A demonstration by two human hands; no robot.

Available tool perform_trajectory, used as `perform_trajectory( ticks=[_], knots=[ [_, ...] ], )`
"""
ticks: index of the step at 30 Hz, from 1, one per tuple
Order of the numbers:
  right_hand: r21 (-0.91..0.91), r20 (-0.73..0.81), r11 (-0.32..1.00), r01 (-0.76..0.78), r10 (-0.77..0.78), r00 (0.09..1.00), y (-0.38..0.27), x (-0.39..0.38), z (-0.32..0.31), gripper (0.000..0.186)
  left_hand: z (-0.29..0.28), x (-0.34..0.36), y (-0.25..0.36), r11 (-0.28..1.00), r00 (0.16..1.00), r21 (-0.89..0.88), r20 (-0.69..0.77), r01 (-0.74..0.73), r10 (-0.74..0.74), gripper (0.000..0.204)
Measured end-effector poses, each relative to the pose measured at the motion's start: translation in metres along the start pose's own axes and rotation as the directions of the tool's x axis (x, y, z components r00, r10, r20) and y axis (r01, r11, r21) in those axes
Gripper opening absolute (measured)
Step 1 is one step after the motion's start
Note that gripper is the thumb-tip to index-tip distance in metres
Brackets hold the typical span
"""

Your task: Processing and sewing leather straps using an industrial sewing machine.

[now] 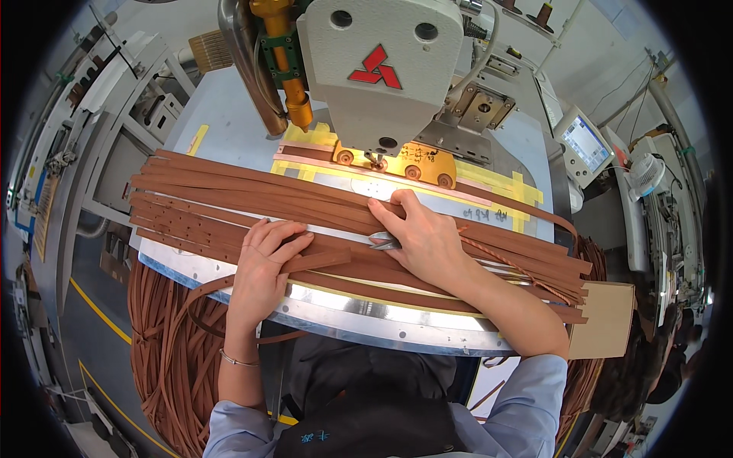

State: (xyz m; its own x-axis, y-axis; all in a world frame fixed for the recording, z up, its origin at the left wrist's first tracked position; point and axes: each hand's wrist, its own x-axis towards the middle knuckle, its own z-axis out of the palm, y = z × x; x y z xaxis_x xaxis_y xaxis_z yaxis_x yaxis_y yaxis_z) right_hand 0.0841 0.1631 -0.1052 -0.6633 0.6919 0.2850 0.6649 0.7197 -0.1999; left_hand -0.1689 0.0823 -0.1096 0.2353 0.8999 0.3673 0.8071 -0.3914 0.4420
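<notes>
A bundle of long, flat brown straps [305, 200] lies across the pale work table, some with small holes near their left ends. My left hand [266, 259] rests on the bundle, fingers spread. From beside its thumb juts a loose strap end [324, 260], whose length loops down toward the table's front edge. In my right hand [427, 233] is a pair of thread snips [384, 241], its metal blades pointing left over the straps. The right forefinger and thumb reach toward the bundle's far side. The palm hides the handles of the snips.
A sewing machine head [382, 69] stands over the table, its lamp lighting a yellow guide plate [427, 166] and taped strip. More straps [164, 336] hang off the left side. At right are a cardboard box [603, 320] and a control screen [586, 145].
</notes>
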Motion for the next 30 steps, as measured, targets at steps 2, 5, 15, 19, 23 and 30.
perform_trajectory(
  ticks=[2, 5, 15, 19, 23, 30],
  knots=[
    [-0.004, 0.004, 1.000, 0.006, -0.006, 1.000, -0.001, 0.001, -0.001, 0.062, -0.001, 0.000, -0.001, 1.000, 1.000, -0.001, 0.004, 0.004, -0.004, 0.039],
    [0.004, 0.007, 1.000, -0.006, 0.006, 1.000, 0.000, 0.001, 0.000, 0.063, 0.001, 0.000, -0.001, 1.000, 1.000, -0.011, -0.002, 0.003, -0.003, 0.037],
    [0.006, 0.028, 1.000, -0.006, 0.006, 1.000, 0.001, 0.000, 0.000, 0.064, 0.003, 0.000, -0.001, 1.000, 1.000, -0.006, -0.002, 0.012, -0.012, 0.039],
    [0.008, 0.015, 1.000, -0.003, 0.002, 1.000, 0.003, -0.002, -0.001, 0.063, 0.006, -0.001, 0.006, 0.999, 1.000, 0.031, -0.029, 0.011, -0.010, 0.041],
    [0.024, -0.045, 0.999, 0.043, -0.042, 0.998, 0.006, -0.001, 0.009, 0.059, 0.016, -0.002, 0.011, 0.992, 0.993, 0.104, -0.097, 0.071, -0.061, 0.039],
    [0.006, -0.100, 0.997, 0.073, -0.072, 0.992, 0.007, 0.001, 0.017, 0.057, 0.022, -0.005, 0.017, 0.988, 0.986, 0.106, -0.132, 0.114, -0.100, 0.037]
  ],
)
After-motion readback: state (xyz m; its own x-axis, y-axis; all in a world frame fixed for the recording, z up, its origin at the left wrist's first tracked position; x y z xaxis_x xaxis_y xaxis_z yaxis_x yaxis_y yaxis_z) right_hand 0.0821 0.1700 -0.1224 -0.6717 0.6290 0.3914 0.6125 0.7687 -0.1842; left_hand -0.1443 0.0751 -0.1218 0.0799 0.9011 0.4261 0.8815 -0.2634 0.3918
